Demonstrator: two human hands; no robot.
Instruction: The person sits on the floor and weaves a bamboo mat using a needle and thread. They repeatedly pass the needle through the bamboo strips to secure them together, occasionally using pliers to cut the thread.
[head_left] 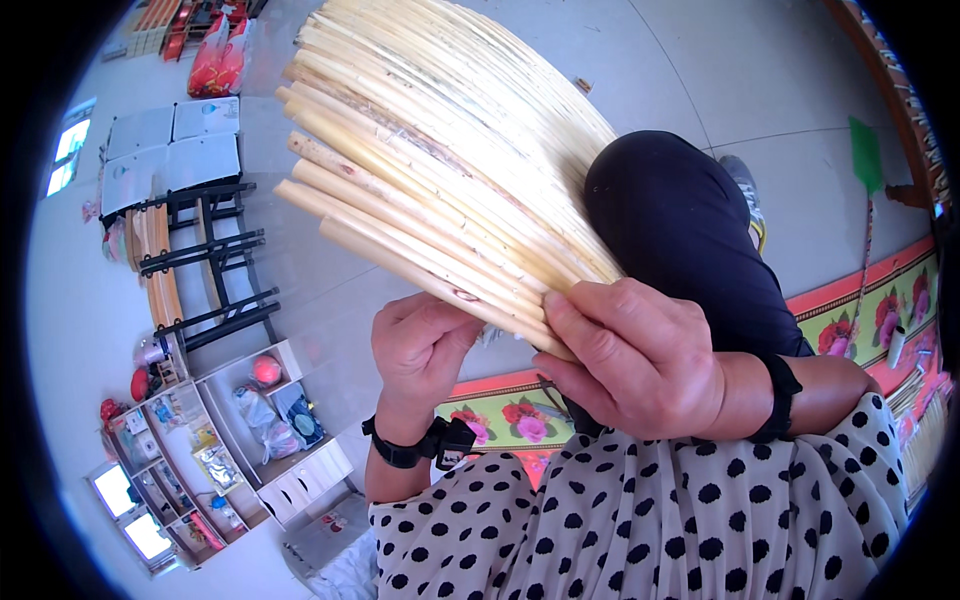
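In the head view, a broad sheet of pale stalks (450,150) fills the upper middle, its stalks lying side by side in a slightly fanned, curving row. They are straw-yellow to cream, smooth and round, with greyish streaks and small brown specks on some. The cut ends along the left edge are staggered, some jutting past their neighbours. The outermost stalk (385,255), nearest the wearer, carries a dark oval mark near the hands. The sheet stretches from the hands up to the top of the view, seen against the grey tiled floor (660,70), with its right side by the dark-trousered knee (665,195).

The right hand (640,355) grips the near edge of the sheet, thumb on top and the other fingers curled below; its forearm comes in from the right, nearly level, with a black band (778,396) at the wrist. The left hand (420,345) is just below the outermost stalk, bent, thumb and forefinger drawn close together; their tips are partly obscured, so I cannot tell whether they pinch anything. Its forearm rises from the lower edge, wearing a black wrist device (455,440).
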